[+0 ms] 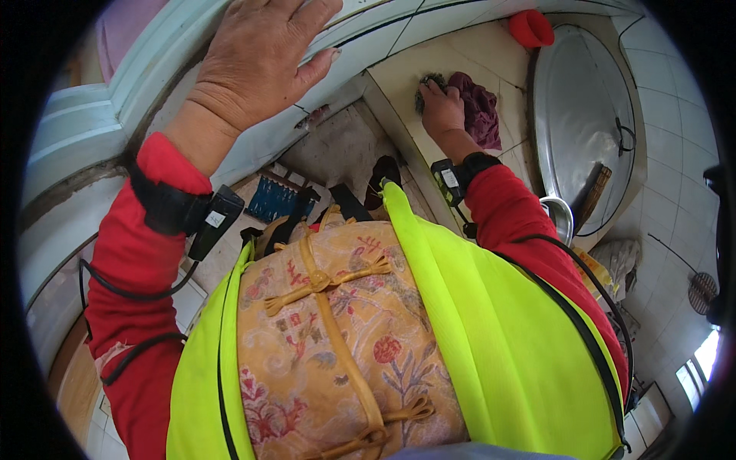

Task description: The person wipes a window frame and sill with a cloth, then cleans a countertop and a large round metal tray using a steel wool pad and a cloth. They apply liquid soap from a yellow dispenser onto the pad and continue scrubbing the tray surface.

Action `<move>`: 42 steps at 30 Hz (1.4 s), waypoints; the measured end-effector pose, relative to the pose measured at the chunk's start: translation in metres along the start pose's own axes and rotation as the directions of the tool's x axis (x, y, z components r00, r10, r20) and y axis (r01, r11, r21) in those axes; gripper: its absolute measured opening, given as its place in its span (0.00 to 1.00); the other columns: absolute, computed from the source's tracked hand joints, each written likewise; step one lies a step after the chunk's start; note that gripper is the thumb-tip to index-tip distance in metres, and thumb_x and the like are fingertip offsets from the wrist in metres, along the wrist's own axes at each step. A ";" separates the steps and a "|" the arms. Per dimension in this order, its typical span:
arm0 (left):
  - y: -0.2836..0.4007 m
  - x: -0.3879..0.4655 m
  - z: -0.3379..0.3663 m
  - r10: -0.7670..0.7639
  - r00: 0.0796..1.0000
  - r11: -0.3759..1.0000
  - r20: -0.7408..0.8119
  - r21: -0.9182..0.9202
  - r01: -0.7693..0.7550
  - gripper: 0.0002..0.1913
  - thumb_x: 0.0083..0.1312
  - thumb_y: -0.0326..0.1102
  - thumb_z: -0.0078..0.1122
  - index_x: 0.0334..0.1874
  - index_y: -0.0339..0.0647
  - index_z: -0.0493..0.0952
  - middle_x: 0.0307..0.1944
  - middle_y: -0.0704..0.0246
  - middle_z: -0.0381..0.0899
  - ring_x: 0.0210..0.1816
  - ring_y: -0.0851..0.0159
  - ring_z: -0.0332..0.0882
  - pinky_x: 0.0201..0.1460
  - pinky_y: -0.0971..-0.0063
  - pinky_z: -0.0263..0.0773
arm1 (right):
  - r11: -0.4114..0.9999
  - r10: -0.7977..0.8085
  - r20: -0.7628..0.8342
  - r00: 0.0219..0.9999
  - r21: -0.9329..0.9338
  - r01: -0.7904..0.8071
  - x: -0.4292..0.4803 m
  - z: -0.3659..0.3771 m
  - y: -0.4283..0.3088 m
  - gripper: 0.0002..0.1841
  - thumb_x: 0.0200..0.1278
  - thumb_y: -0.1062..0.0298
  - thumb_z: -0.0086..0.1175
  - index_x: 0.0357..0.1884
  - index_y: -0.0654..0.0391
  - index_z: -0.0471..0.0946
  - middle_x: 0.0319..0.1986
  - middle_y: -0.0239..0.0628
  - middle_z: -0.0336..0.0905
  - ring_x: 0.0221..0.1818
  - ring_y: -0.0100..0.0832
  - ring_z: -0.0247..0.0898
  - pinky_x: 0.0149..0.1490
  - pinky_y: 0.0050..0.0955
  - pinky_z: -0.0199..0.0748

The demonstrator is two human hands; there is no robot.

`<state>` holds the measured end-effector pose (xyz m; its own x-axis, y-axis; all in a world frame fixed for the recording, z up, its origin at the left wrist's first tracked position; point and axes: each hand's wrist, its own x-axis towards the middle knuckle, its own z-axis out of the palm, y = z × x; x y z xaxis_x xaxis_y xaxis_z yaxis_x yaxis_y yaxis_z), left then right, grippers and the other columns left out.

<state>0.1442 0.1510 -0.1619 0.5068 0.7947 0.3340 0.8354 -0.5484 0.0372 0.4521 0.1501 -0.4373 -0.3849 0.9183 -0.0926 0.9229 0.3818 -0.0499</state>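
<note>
My right hand (444, 112) is on the pale tiled counter (397, 98), its fingers closed over a dark, wiry scouring pad (422, 100). A crumpled maroon cloth (478, 112) lies against that hand on its right side. My left hand (259, 66) is raised at the upper left, back upward, in front of the tiled wall and window frame (86, 121). Its thumb stands apart, and the top edge of the picture cuts off its fingertips. I see nothing held in it, and cannot tell whether it touches the wall or ledge.
Right of the cloth lies a large oval-looking metal lid or pan (581, 109) with a loop handle. A red plastic container (530, 29) stands by its far end. A brown wooden-looking tool (592, 198) and a metal pot (558, 218) are nearer. A blue slatted seat (279, 198) is low down.
</note>
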 end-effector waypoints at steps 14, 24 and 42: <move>-0.003 0.003 -0.001 0.033 0.999 0.999 -0.006 0.010 -0.033 0.22 0.51 0.39 0.65 0.49 0.41 0.73 0.49 0.58 0.70 0.51 0.50 0.68 0.54 0.57 0.66 | 0.999 0.048 -0.093 0.995 0.000 -0.048 0.000 0.008 -0.004 0.24 0.57 0.69 0.51 0.59 0.46 0.74 0.58 0.30 0.71 0.54 0.52 0.66 0.52 0.47 0.73; -0.003 0.003 -0.003 0.014 1.000 1.000 -0.015 -0.008 -0.014 0.22 0.51 0.38 0.65 0.49 0.41 0.73 0.49 0.58 0.71 0.50 0.50 0.68 0.54 0.57 0.66 | 0.989 0.135 0.059 0.989 -0.063 -0.131 0.000 -0.003 -0.011 0.25 0.58 0.68 0.50 0.60 0.45 0.74 0.63 0.28 0.69 0.55 0.51 0.66 0.54 0.46 0.72; -0.006 0.000 0.002 0.043 0.998 0.999 -0.053 -0.012 -0.044 0.21 0.52 0.38 0.64 0.48 0.41 0.73 0.47 0.58 0.71 0.49 0.50 0.68 0.53 0.57 0.67 | 0.986 0.163 0.111 0.980 -0.044 -0.159 -0.003 0.005 -0.013 0.27 0.57 0.72 0.50 0.62 0.47 0.73 0.65 0.29 0.69 0.57 0.54 0.66 0.55 0.46 0.74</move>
<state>0.1399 0.1547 -0.1635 0.5306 0.7553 0.3848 0.8095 -0.5861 0.0342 0.4408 0.1416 -0.4414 -0.2285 0.9508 -0.2092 0.9718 0.2356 0.0094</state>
